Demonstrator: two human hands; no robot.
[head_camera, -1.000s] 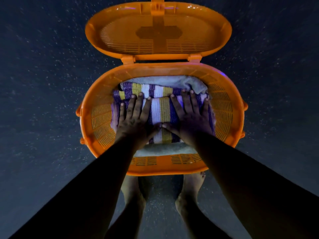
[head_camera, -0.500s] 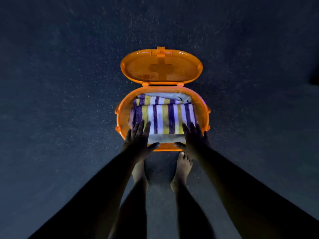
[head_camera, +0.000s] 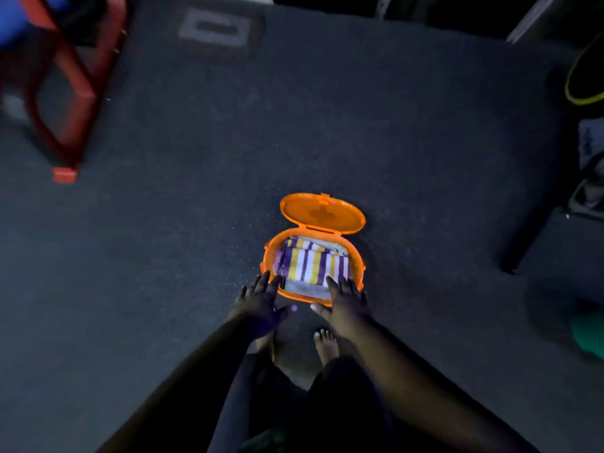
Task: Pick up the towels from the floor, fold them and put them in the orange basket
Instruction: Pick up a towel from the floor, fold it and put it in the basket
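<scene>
The orange basket [head_camera: 267,256] stands on the dark floor in front of my feet, its lid [head_camera: 322,213] hinged open at the far side. Inside lies a folded towel [head_camera: 310,262] striped purple, yellow and white, on top of a pale folded towel [head_camera: 305,288] that shows at the near edge. My left hand [head_camera: 260,305] hovers at the basket's near left rim, fingers spread, holding nothing. My right hand [head_camera: 345,302] hovers at the near right rim, also spread and holding nothing.
A red stool [head_camera: 67,86] stands at the far left. A pale floor mat [head_camera: 215,27] lies at the far middle. Dark bags [head_camera: 591,178], a hoop [head_camera: 585,80] and a green object [head_camera: 588,335] crowd the right side. My bare feet [head_camera: 325,346] stand just behind the basket.
Both hands have lifted off the striped towel and pulled back to the basket's near rim. The view has risen far above the basket, showing more of the room.
</scene>
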